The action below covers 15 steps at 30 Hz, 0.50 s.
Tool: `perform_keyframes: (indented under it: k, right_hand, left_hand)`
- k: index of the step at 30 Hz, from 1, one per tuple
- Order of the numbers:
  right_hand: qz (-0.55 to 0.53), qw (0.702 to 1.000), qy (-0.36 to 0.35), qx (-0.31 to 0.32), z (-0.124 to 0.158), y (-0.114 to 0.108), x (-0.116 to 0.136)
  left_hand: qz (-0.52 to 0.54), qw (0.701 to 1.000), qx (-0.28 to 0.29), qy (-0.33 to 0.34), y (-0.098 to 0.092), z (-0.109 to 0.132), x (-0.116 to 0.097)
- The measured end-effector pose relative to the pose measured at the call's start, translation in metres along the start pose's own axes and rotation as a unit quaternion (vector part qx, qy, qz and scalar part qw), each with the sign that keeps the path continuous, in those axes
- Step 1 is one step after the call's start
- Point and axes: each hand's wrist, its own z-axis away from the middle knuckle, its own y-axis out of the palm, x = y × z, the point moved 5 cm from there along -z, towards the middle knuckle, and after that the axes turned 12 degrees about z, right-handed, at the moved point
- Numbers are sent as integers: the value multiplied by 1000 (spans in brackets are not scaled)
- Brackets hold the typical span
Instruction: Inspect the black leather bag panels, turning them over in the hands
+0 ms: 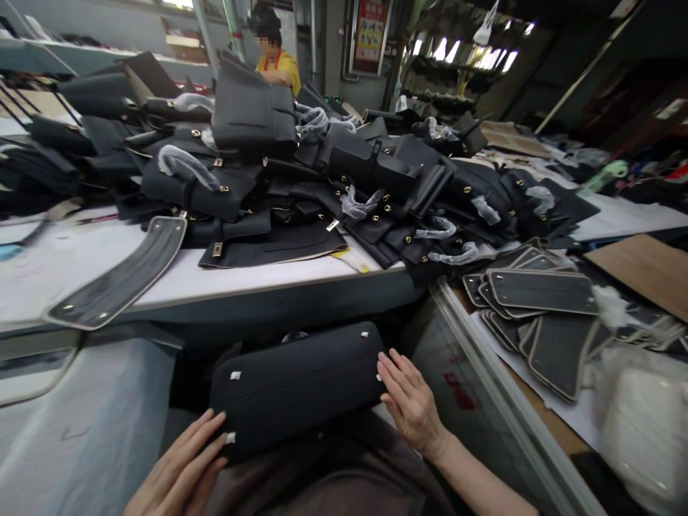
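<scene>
A black handbag (301,387) lies tilted across my lap, its long flat base facing up. Small white-covered feet sit near the corners of that base. At the bag's left end, my left hand (183,466) has its fingers stretched out, the tips touching the edge by a foot. My right hand (411,401) rests against the right end with extended fingers, near another foot; its thumb lies lower down. Neither hand wraps round the bag, which sits between them. The lower side of the bag is hidden against my dark clothing.
Beyond the table edge (301,290) is a heap of black handbags (252,107), some handles wrapped in plastic. A curved dark panel (123,276) overhangs the table at left. More panels (542,290) are stacked at right, beside brown board (645,276). A person in yellow (287,68) is behind.
</scene>
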Motion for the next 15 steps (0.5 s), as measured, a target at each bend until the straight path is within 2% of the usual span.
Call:
perform_keyframes:
  k: [4,8,11,15]
  right_hand:
    - [-13,999,-41,16,0,-4,1]
    - [-2,998,-59,12,-1,-7,1]
    - [6,997,-74,3,-3,-12,2]
    - [36,997,-70,-10,-15,-19,10]
  left_hand:
    - [-12,996,64,53,-4,-5,1]
    - [-55,991,91,80,-9,-7,0]
    - [-74,989,97,84,-11,-14,-7]
    - [-110,987,61,101,-10,-38,-30]
